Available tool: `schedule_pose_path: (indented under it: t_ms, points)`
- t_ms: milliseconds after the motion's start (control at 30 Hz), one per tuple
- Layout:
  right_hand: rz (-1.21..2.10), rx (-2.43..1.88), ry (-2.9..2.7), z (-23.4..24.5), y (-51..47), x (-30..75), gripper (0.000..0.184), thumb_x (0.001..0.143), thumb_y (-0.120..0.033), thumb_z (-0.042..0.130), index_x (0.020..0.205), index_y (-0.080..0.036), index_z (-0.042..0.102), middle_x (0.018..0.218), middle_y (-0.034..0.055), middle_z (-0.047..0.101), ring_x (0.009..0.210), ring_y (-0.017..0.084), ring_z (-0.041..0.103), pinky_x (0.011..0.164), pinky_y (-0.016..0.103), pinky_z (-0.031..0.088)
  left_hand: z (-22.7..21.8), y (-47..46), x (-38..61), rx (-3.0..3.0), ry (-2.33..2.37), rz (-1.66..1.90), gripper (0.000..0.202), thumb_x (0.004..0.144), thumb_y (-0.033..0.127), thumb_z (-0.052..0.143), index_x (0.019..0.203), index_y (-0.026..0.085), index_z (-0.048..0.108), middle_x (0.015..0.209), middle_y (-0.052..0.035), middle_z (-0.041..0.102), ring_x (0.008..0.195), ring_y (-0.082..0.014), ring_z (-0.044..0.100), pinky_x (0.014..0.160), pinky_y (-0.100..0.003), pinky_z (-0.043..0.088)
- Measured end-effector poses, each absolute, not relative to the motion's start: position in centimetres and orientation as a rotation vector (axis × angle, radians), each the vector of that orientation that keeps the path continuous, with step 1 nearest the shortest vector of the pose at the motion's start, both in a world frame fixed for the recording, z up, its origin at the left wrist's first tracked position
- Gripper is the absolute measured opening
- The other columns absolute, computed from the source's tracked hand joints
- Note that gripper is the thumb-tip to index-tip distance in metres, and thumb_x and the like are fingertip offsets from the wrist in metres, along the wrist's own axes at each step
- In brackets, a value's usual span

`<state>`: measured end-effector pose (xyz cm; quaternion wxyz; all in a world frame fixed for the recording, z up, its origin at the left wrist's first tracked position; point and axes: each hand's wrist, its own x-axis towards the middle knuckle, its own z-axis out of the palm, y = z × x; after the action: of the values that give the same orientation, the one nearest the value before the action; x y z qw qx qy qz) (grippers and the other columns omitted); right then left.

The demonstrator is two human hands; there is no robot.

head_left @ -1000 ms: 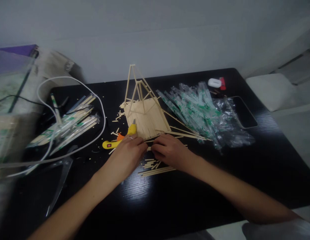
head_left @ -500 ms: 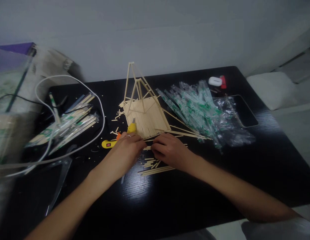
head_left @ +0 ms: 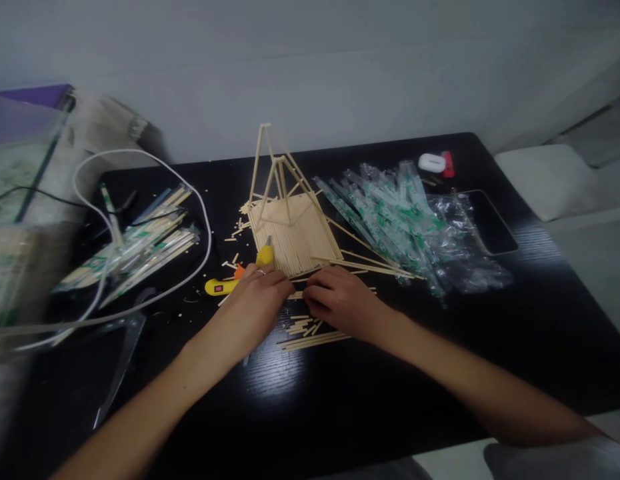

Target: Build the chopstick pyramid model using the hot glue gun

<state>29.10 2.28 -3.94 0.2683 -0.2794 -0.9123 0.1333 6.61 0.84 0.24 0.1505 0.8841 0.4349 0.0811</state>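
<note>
My left hand [head_left: 257, 303] and my right hand [head_left: 339, 301] rest close together on the black table [head_left: 340, 400], both with fingers curled. Between their fingertips runs a thin wooden stick [head_left: 297, 295], pinched from both ends. Just beyond them stands a flat deck of glued sticks with a tall stick frame [head_left: 287, 220] rising from it. A yellow glue gun [head_left: 240, 275] lies left of the deck, partly behind my left hand. Short cut sticks [head_left: 305, 333] are scattered under and in front of my hands.
A heap of empty clear-and-green wrappers [head_left: 405, 220] lies to the right, with a phone [head_left: 487, 220], a white case [head_left: 431, 162] and a red object behind. Wrapped sticks [head_left: 135, 247], a white cable [head_left: 140, 160] and boxes sit left.
Both hands stay at the same spot with only slight finger shifts; the view has drifted a little.
</note>
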Motion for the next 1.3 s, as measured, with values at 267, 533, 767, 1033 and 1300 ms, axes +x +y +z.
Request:
schedule_pose_path:
  t_ms: [267, 533, 767, 1033, 1300]
  points:
    - [0.372, -0.759, -2.496, -4.01, 2.29, 29.16, 0.015, 0.101, -0.014, 0.063, 0.088, -0.017, 0.070, 0.088, 0.0069, 0.068, 0.082, 0.022, 0.057, 0.077, 0.036, 0.049, 0.67, 0.60, 7.25, 2.585, 1.279, 0.263, 0.021, 0.100, 0.013, 0.058, 0.082, 0.018, 0.068, 0.082, -0.0047, 0.066, 0.083, -0.0242, 0.062, 0.080, -0.041, 0.045]
    - [0.344, -0.763, -2.479, -3.94, 2.25, 29.05, 0.015, 0.100, -0.014, 0.065, 0.086, -0.017, 0.070, 0.088, 0.0065, 0.069, 0.081, 0.021, 0.057, 0.077, 0.035, 0.049, 0.47, 0.72, 7.23, 2.577, 1.234, 0.271, 0.026, 0.102, 0.014, 0.056, 0.079, 0.019, 0.066, 0.082, -0.0034, 0.065, 0.083, -0.0239, 0.061, 0.080, -0.042, 0.046]
    - [0.355, -0.774, -2.466, -3.91, 2.16, 28.99, 0.016, 0.101, -0.014, 0.064, 0.086, -0.017, 0.070, 0.088, 0.0064, 0.069, 0.082, 0.021, 0.058, 0.078, 0.035, 0.050, 0.57, 0.74, 7.27, 2.581, 1.224, 0.293, 0.027, 0.102, 0.013, 0.057, 0.077, 0.019, 0.066, 0.080, -0.0027, 0.064, 0.082, -0.0236, 0.061, 0.080, -0.042, 0.046]
    - [0.367, -0.766, -2.484, -3.65, 2.18, 29.05, 0.014, 0.099, -0.013, 0.066, 0.086, -0.016, 0.070, 0.087, 0.0069, 0.068, 0.082, 0.022, 0.057, 0.077, 0.036, 0.050, 0.60, 0.71, 7.28, 2.571, 1.231, 0.282, 0.026, 0.101, 0.012, 0.059, 0.078, 0.018, 0.067, 0.080, -0.0035, 0.065, 0.081, -0.0246, 0.061, 0.078, -0.042, 0.046]
    - [0.354, -0.777, -2.507, -3.56, 2.18, 29.08, 0.017, 0.101, -0.014, 0.065, 0.085, -0.017, 0.069, 0.087, 0.0067, 0.068, 0.081, 0.021, 0.058, 0.078, 0.036, 0.051, 0.57, 0.69, 7.28, 2.567, 1.237, 0.298, 0.027, 0.102, 0.013, 0.057, 0.077, 0.019, 0.066, 0.080, -0.0033, 0.064, 0.082, -0.0242, 0.060, 0.081, -0.043, 0.046]
